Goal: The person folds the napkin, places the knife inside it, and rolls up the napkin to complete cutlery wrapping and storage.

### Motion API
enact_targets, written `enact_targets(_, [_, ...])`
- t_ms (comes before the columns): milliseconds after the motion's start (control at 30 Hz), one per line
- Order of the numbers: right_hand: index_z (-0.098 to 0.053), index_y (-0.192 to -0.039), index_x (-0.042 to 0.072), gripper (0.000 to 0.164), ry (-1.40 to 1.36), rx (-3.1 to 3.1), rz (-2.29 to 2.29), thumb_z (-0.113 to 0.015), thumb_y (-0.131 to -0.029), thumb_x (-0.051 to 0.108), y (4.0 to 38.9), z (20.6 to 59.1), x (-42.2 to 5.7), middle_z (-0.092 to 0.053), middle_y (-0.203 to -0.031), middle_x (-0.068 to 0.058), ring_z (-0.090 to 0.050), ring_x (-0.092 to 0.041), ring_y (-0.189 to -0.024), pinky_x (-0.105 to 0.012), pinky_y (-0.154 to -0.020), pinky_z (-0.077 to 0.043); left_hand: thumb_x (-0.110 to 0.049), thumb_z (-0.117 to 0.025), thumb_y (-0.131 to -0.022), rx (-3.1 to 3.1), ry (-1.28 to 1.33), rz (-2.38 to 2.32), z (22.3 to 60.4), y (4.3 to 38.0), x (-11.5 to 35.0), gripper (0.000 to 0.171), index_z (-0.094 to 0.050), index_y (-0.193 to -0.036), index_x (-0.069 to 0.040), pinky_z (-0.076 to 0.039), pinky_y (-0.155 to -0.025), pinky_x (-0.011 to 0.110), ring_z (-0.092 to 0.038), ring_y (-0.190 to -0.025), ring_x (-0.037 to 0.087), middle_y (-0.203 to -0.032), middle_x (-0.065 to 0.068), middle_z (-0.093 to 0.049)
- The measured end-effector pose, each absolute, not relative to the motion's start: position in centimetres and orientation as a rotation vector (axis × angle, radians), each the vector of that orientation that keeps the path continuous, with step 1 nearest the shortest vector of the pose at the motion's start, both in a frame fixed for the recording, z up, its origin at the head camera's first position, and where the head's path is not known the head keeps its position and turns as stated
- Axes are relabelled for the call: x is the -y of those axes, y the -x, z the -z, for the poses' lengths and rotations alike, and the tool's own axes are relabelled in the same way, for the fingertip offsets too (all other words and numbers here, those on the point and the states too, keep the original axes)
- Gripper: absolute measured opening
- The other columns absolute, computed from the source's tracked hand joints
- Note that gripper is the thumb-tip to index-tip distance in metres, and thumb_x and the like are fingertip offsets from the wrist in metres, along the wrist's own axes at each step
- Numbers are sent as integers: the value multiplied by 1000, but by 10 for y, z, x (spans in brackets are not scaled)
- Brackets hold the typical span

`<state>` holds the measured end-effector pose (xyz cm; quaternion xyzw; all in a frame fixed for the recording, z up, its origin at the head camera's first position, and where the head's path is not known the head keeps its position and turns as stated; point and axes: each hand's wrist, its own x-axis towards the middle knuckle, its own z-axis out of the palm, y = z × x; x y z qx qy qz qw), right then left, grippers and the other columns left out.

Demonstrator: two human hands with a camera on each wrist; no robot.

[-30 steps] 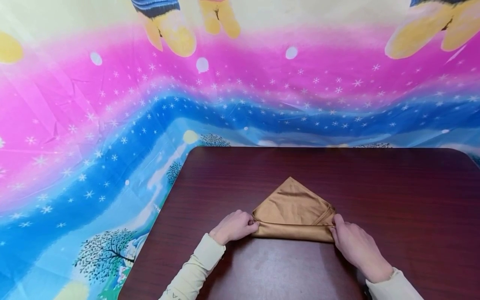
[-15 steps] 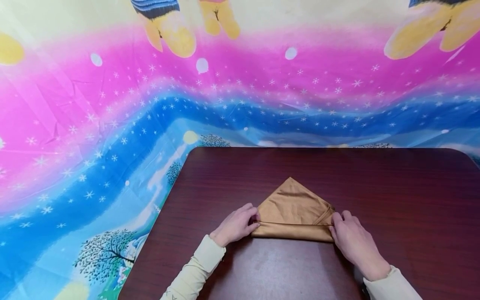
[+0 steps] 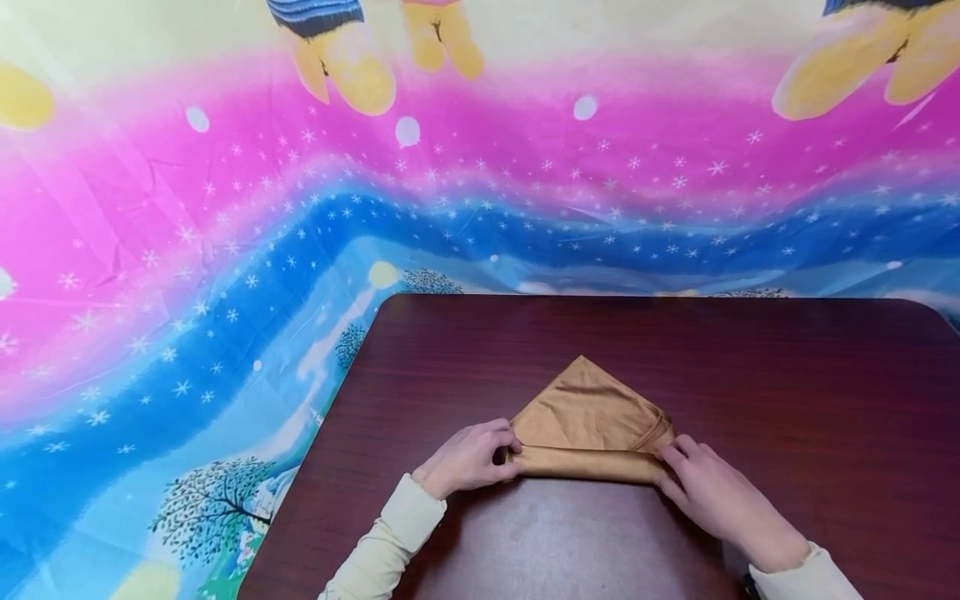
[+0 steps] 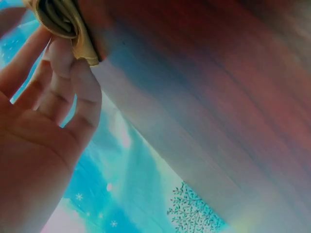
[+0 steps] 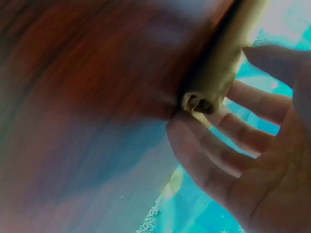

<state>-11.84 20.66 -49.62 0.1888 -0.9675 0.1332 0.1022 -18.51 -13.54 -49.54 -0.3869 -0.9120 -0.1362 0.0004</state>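
A golden-brown satin cloth (image 3: pixel 588 412) lies on the table, its near side rolled into a tube and its far part a flat triangle pointing away. My left hand (image 3: pixel 471 458) holds the left end of the roll, fingers bent over the far side and thumb at the near side. At the right end, my right hand (image 3: pixel 716 492) holds the roll between thumb and fingers. The right wrist view shows the roll's coiled open end (image 5: pixel 199 103) close to the fingers. In the left wrist view the spiral layers (image 4: pixel 60 19) are visible above the fingertips.
The dark reddish-brown table (image 3: pixel 810 392) has rounded far corners. Behind it and on the left hangs a printed backdrop (image 3: pixel 480 167) in pink and blue with snowflakes and trees. Light sleeves (image 3: pixel 405 517) cover both forearms.
My right hand has shifted slightly right and nearer, its fingertips still at the roll's end. The left fingers have bent down closer to the roll. The cloth's shape looks nearly the same.
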Motion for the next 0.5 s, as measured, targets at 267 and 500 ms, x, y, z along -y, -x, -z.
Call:
enact_targets(267, [-61, -98, 9, 47, -678, 2719, -368, -88, -59, 9, 119, 505, -216, -56, -89, -3, -56, -20, -72, -37, -59, -46, -49, -79, -74, 2840, 1221, 254, 497, 181, 137, 41, -68, -103, -22, -51, -72, 22, -61, -78, 4, -102, -12, -60])
enact_targets(500, [-63, -96, 8, 40, -680, 2695, -352, -86, -63, 9, 120, 506, -215, -55, -90, -3, -56, -19, -72, -38, -62, -47, -38, -77, -76, 2796, 1225, 166, 496, 181, 139, 30, -68, -100, -21, -50, -68, 26, -61, -72, 8, -99, -10, -62])
